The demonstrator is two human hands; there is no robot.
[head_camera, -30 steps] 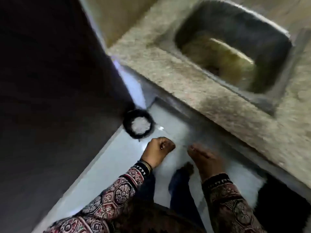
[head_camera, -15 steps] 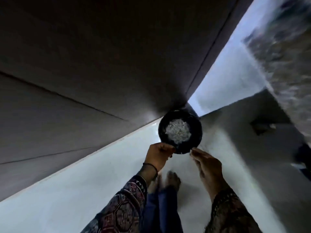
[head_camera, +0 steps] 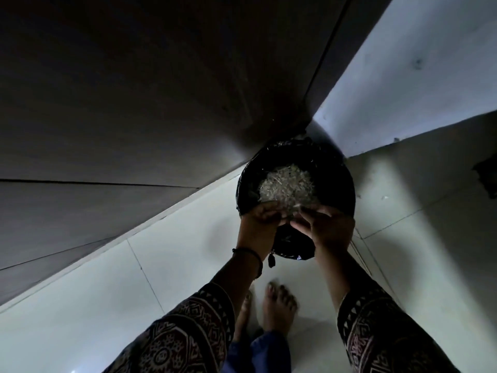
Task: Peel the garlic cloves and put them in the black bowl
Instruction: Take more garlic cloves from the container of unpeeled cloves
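A round bin with a black liner (head_camera: 333,168) stands on the floor in the corner, holding a heap of pale garlic peels (head_camera: 286,187). Both my hands hover over its near rim. My left hand (head_camera: 258,222) is curled into a loose fist, seemingly around peels. My right hand (head_camera: 324,224) has bent fingers that meet the left hand's fingertips, with a pale scrap (head_camera: 297,205) showing between them. The light is too dim to show what the right hand holds. No garlic cloves or black bowl are in view.
Dark cabinet fronts (head_camera: 134,103) rise to the left of the bin and a pale wall (head_camera: 416,76) stands behind it. My bare feet (head_camera: 279,305) stand on the white tiled floor (head_camera: 94,305) just before the bin.
The view swung from the counter and sink down to the bin and moved closer. Both hands rose from beside the bin to above its near rim and came together.
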